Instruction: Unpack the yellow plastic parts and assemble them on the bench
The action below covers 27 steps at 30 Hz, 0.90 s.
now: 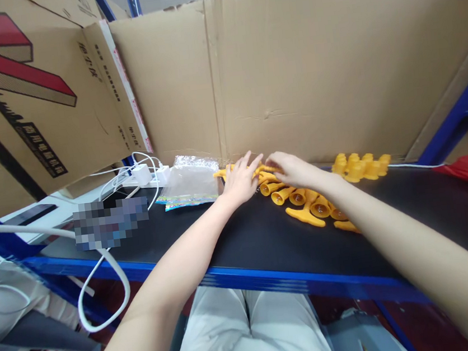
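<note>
Head view: left hand (240, 179) and right hand (292, 170) rest flat, fingers loosely apart, gripping nothing, on the yellow plastic pieces (300, 199) heaped on the black benchtop (241, 236). Judged light, rigid, smooth; best pinched by the narrow stems

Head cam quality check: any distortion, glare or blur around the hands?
Head view: wide-angle bending curves the blue table edge and stretches the forearms; left hand and right hand are fairly sharp over the yellow parts; glare on the clear bags; a pixelated patch covers something at left.
</note>
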{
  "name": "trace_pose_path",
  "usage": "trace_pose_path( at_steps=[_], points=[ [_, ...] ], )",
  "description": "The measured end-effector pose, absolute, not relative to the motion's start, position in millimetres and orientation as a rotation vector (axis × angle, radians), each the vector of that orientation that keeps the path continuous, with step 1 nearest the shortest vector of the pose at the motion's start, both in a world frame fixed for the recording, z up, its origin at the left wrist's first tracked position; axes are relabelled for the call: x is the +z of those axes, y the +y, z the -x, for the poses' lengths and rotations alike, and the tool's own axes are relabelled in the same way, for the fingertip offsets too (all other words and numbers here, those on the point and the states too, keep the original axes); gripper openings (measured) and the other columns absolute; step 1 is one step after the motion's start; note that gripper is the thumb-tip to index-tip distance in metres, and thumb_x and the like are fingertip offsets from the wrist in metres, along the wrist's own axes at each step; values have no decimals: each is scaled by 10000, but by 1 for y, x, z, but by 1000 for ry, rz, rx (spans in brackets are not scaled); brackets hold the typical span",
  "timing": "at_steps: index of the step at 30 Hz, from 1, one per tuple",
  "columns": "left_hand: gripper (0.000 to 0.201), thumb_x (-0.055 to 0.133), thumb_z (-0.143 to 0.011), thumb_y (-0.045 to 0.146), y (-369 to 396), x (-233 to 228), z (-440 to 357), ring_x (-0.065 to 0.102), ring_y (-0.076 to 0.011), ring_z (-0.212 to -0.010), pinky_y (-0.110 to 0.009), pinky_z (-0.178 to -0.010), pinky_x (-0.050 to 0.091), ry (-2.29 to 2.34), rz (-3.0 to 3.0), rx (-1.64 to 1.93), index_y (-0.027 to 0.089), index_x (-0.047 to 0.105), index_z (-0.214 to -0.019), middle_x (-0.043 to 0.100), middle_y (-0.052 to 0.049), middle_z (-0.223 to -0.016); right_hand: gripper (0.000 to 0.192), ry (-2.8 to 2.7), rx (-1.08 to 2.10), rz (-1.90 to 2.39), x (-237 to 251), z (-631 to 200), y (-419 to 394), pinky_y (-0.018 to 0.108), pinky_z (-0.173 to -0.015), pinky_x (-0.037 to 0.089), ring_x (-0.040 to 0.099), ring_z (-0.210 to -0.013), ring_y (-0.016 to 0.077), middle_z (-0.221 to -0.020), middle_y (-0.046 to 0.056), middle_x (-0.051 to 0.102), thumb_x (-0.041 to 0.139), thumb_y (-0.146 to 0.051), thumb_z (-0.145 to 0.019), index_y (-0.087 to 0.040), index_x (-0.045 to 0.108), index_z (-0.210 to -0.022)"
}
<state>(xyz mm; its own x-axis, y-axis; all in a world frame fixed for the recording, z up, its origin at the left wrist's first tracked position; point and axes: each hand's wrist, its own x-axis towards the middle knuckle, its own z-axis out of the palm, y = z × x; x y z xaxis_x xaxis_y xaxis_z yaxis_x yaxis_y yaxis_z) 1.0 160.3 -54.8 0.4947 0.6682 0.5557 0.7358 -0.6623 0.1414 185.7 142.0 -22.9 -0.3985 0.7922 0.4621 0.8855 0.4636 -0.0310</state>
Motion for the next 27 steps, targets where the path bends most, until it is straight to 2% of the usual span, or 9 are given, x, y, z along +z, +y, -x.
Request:
trace_pose_path(
  at_steps=[3, 6, 8, 11, 15, 20, 27],
  points=[
    [425, 424, -911, 311, 161, -56, 0, 536, -277, -1163, -440, -984, 408, -1238, 2712, -751, 254, 444, -1331, 545, -97, -1310, 253, -2430, -533, 1357, -34, -177, 133, 285, -692, 367, 545, -765, 179, -940, 81, 592, 403, -46, -800, -165, 549, -969],
    [458, 493, -857, 501, 160, -55, 2, 611, -277, -1012, -395, -876, 467, -1117, 2774, -743, 216, 528, -1214, 643, -94, -1110, 202, -2481, -768, 1289, -41, -174, 128, 300, -695, 327, 529, -761, 190, -925, 92, 589, 394, -83, -857, -153, 553, -960],
    [457, 500, -831, 553, 160, -53, 3, 627, -272, -962, -373, -831, 478, -1090, 2787, -749, 209, 573, -1124, 666, -82, -1031, 203, -2500, -839, 1245, -42, -174, 127, 301, -712, 313, 527, -793, 196, -939, 92, 595, 393, -93, -876, -151, 557, -982],
    [326, 458, -864, 441, 160, -50, 4, 645, -254, -906, -336, -763, 482, -1212, 2744, -723, 215, 608, -1045, 690, -62, -938, 207, -2486, -853, 1318, -44, -175, 126, 296, -684, 286, 524, -789, 195, -940, 96, 609, 383, -113, -903, -146, 570, -986],
    [323, 494, -830, 340, 163, -49, 4, 652, -261, -916, -321, -734, 473, -1357, 2611, -720, 228, 600, -1114, 702, -68, -954, 198, -2383, -791, 1558, -47, -179, 126, 312, -681, 255, 536, -809, 213, -918, 115, 626, 411, -213, -936, -119, 581, -969],
    [349, 515, -817, 315, 162, -50, 2, 652, -255, -934, -318, -759, 466, -1335, 2604, -680, 232, 595, -1146, 703, -65, -1002, 182, -2397, -672, 1696, -50, -185, 125, 320, -704, 236, 533, -900, 231, -973, 109, 633, 403, -185, -936, -134, 573, -977],
    [341, 526, -813, 361, 162, -50, 0, 653, -249, -905, -293, -705, 456, -1342, 2628, -779, 231, 622, -1113, 709, -59, -936, 138, -2286, -893, 1603, -43, -187, 120, 329, -728, 251, 498, -913, 250, -974, 117, 612, 424, -162, -901, -141, 548, -959]
  ],
)
